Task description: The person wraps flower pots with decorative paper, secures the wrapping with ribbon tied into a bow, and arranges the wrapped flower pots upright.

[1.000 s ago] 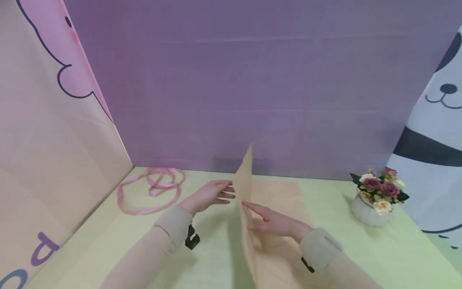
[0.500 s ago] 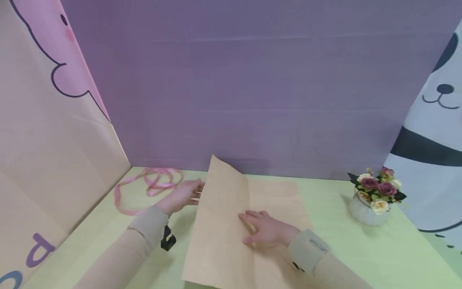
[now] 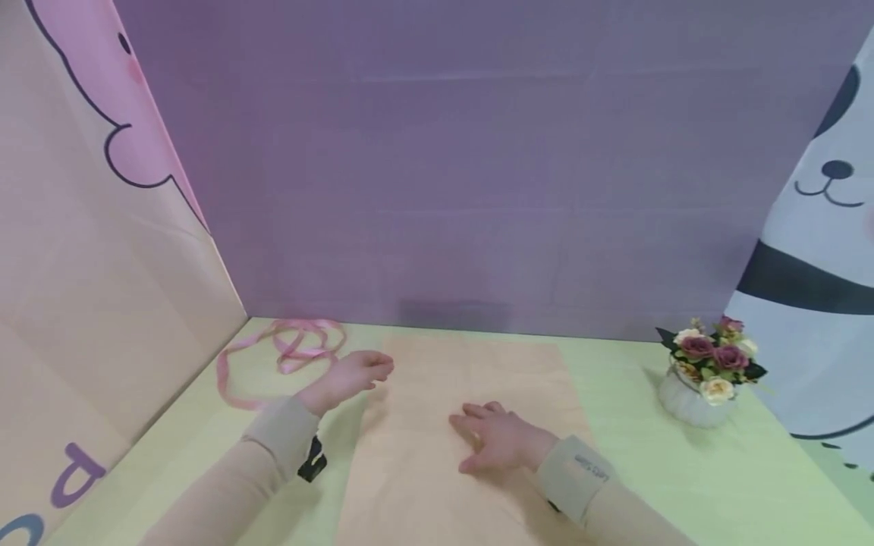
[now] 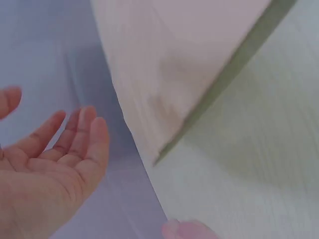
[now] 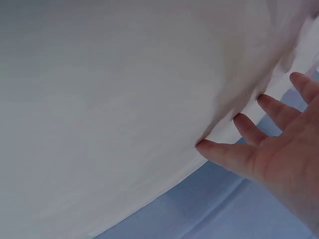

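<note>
A sheet of light brown paper (image 3: 410, 462) lies spread on the pale green table. My left hand (image 3: 351, 377) hovers beside the far left part of the sheet, fingers loosely bent and holding nothing. The left wrist view shows that hand (image 4: 65, 169) apart from the paper's corner (image 4: 169, 99), which looks slightly raised above the tabletop. With fingers spread, my right hand (image 3: 505, 440) rests its fingertips on the middle of the sheet. In the right wrist view, the fingertips of the right hand (image 5: 284, 154) touch the paper (image 5: 99, 99).
A pink ribbon (image 3: 222, 373) lies in loose loops at the table's back left. At the right stands a white pot (image 3: 690, 402) of artificial flowers (image 3: 729, 356). A purple backdrop (image 3: 478, 167) rises behind the table, with printed panels on both sides.
The paper's left half stood upright, swung over to the left and now lies down. My left hand moved left with it and is now off the sheet. My right hand shifted slightly nearer.
</note>
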The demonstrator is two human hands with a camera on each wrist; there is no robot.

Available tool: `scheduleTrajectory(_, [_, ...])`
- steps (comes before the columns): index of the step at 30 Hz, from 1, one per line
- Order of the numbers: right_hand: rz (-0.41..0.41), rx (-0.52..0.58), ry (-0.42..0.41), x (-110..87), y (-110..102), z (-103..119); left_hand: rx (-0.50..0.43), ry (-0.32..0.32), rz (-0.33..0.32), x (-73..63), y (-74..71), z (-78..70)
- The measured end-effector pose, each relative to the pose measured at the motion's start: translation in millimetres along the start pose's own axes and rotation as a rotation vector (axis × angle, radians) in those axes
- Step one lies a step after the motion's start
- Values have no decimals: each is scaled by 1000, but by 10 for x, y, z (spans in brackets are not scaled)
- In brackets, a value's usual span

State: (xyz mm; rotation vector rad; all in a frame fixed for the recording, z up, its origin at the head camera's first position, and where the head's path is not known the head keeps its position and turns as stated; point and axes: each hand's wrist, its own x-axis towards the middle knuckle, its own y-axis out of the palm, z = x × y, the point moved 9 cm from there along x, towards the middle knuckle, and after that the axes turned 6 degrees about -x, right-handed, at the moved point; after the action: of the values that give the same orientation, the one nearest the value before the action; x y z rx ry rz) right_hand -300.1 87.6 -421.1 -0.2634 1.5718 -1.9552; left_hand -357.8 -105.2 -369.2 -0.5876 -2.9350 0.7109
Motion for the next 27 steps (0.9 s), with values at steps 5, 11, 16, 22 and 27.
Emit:
scheduleTrajectory(5, [-23, -49, 9, 10, 18, 14, 301, 11, 86, -43, 407, -37])
scheduleTrajectory(11, [-36, -48, 25, -8, 1, 17, 679, -108, 287, -201, 828, 89])
scheduleTrajectory(16, [-19, 1, 50, -68, -69, -193, 809, -134, 319, -277, 919, 123])
scheduleTrajectory(22, [-25, -87, 147, -345, -271, -751, 790, -135, 307, -302, 921, 118])
scheduleTrajectory(27, [77, -80, 282, -589, -283, -1176, 787, -148, 309, -310, 914, 115])
